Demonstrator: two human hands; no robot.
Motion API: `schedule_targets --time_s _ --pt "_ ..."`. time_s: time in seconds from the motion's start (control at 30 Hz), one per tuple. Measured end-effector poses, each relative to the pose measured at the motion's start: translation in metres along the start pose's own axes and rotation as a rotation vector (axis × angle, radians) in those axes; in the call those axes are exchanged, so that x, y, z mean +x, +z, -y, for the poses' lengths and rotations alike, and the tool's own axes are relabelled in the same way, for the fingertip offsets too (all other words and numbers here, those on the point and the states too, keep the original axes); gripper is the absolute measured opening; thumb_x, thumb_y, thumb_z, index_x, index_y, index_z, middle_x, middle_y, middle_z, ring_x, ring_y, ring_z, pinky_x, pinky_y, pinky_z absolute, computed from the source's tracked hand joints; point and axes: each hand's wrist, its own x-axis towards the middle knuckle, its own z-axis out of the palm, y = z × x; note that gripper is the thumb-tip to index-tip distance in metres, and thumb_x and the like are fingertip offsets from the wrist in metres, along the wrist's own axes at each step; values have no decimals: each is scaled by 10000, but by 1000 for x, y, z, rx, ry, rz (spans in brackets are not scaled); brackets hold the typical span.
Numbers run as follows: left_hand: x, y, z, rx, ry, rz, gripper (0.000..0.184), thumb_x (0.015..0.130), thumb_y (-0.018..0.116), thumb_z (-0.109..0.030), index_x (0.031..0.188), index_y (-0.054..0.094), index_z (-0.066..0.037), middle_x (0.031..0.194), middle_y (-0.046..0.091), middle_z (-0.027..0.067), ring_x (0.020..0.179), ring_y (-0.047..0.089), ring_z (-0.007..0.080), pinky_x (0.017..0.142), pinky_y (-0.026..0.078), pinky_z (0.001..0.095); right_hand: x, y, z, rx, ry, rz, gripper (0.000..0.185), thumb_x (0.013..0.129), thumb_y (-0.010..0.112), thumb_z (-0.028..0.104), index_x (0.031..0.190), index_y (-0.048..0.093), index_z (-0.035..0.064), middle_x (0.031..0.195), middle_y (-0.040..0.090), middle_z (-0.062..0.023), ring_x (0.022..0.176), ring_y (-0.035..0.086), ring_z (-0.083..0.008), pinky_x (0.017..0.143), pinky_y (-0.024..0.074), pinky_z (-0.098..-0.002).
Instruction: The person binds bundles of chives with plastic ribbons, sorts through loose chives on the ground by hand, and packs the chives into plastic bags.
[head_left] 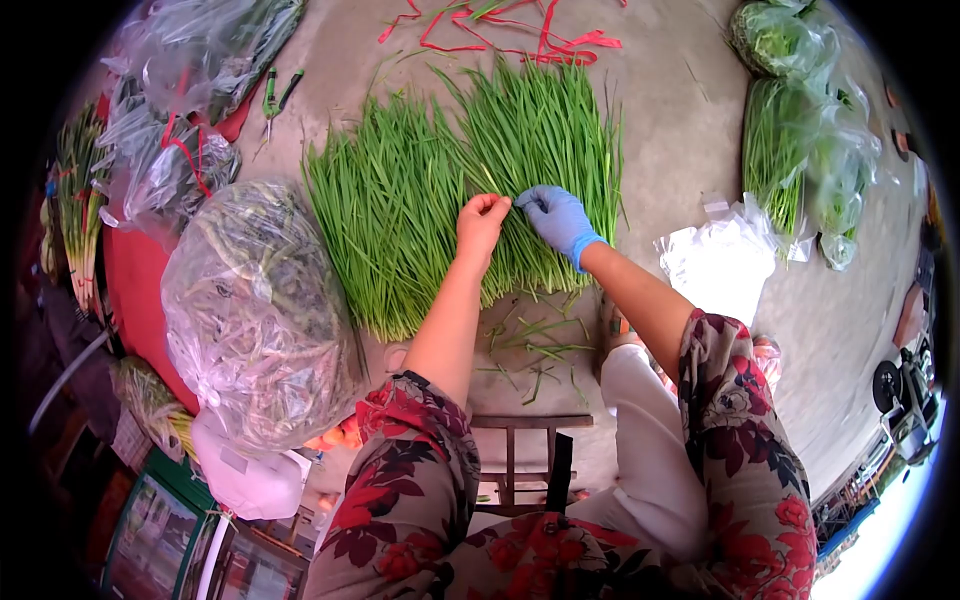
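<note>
Two broad piles of long green garlic chives (385, 205) lie side by side on the floor before me, their cut ends toward me. Over the inner edge of the right-hand pile (560, 125), both hands meet almost fingertip to fingertip. My left hand (481, 228) is bare and closed in a pinch. A blue glove covers my right hand (560, 222), its fingers also pinched together. Whatever sits between the fingertips is too small to make out. Loose chive scraps (540, 350) are scattered on the floor below the piles.
A clear plastic bag of greens (260, 310) bulges at the left, near green-handled snips (270, 105). Red ties (545, 42) lie beyond the piles. White plastic bags (718, 262) and bagged green bundles (775, 150) are at the right. A wooden stool (530, 422) stands close to my legs.
</note>
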Motion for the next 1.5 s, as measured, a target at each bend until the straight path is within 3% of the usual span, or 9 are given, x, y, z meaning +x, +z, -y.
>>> schedule_targets --time_s 0.33,0.53,0.73,0.83,1.17,1.27,1.37,1.47,1.5 --pt "-2 -3 -6 -50 3 112 123 826 569 -176 872 594 -65 751 556 -17 689 507 87 602 411 240 -1 11 9 -379 -41 30 152 740 616 186 830 625 63 878 564 -168 818 561 -337 739 465 -408" --pt "17 9 12 62 30 -91 162 804 604 -166 913 612 -47 745 579 -8 626 512 90 552 414 228 -3 5 7 -244 -56 27 151 757 599 181 806 600 38 861 547 -184 804 546 -354 726 451 -422" --pt "24 21 5 554 50 -315 333 718 715 -276 917 633 -22 810 655 90 733 621 203 670 487 310 -4 6 5 -288 -75 46 146 760 596 183 795 593 42 855 539 -196 795 539 -369 725 446 -437" --pt "21 22 1 583 21 -342 343 725 697 -310 932 635 -44 849 655 143 820 622 300 740 484 391 -3 6 3 -304 -72 57 139 759 597 182 790 593 47 849 536 -199 788 538 -373 721 447 -440" --pt "21 9 20 267 93 -236 244 727 715 -241 865 624 -62 850 596 83 723 575 186 678 467 313 -5 3 10 -99 16 7 188 729 631 126 895 588 51 842 539 -166 756 545 -346 700 453 -426" --pt "-4 5 13 307 250 -286 217 733 713 -217 828 605 -55 889 519 61 707 520 158 667 445 296 -15 8 20 195 89 -286 252 709 641 89 953 583 69 853 541 -137 776 533 -334 704 449 -415" --pt "-30 5 -2 375 408 -264 195 736 708 -185 814 588 -51 912 476 59 724 484 163 662 426 296 -23 7 10 -12 -324 -269 210 729 639 133 923 603 63 763 530 -113 722 520 -280 650 435 -375" --pt "-35 8 -1 345 563 -163 196 723 709 -166 823 589 -47 908 484 59 721 485 182 656 426 298 -22 17 -4 -285 -342 -162 169 713 628 148 859 629 63 775 545 -125 741 525 -305 671 434 -387" --pt "-36 8 -1 349 580 -139 185 734 699 -152 824 583 -39 887 495 56 712 490 168 651 428 289 -19 20 -8 -328 -259 -94 180 748 590 247 795 653 85 852 553 -125 842 525 -306 709 421 -394"
